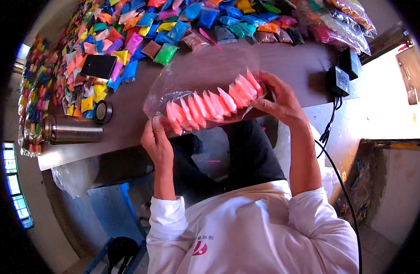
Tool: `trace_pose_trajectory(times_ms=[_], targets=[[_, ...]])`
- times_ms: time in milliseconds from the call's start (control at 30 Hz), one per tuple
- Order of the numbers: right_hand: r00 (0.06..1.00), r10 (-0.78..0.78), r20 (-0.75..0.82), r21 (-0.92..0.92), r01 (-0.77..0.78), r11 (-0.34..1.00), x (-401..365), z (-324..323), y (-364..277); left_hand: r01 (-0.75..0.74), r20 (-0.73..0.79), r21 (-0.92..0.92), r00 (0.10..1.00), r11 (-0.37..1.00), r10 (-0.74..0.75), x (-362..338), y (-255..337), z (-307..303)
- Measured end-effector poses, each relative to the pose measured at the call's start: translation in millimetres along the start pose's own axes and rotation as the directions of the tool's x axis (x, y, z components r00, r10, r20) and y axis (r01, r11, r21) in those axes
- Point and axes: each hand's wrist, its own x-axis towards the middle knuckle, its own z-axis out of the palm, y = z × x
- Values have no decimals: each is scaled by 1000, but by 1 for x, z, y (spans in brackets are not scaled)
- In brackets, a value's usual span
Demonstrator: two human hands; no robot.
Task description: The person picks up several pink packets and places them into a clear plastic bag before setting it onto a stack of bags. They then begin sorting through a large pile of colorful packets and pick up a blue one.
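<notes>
A row of coral-pink sachets (213, 106) stands side by side inside a clear plastic bag (196, 68), over the front edge of the table. My left hand (157, 137) pinches the bag at the left end of the row, thumb on top. At the right end, my right hand (278, 99) is closed around the bag, its fingers curled behind the last sachets and its thumb in front. The bag's upper part spreads over the brown tabletop (283, 68).
Heaped colourful packets (127, 27) cover the table's back and left. A black phone (99, 66) lies on them. Nearer are a steel flask (73, 129) and its lid (104, 111). Filled clear bags (345, 27) sit back right, near a black power adapter (339, 81) with cables.
</notes>
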Motion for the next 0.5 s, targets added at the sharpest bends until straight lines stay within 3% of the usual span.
trace_pose_trajectory(times_ms=[67, 200, 300, 500], targets=[[999, 14, -38, -61, -16, 998, 10, -1, 2, -20, -32, -8, 999, 1000, 19, 1, 7, 2], [996, 65, -62, -11, -65, 998, 19, 5, -7, -60, -40, 13, 997, 998, 61, 7, 6, 0], [990, 125, -61, 28, -124, 992, 27, 7, -6, -19, 27, 21, 999, 1000, 19, 19, -1, -5], [969, 243, -51, -316, -246, 916, 41, 4, -10, 216, 152, 6, 965, 976, -214, 43, -3, -8]])
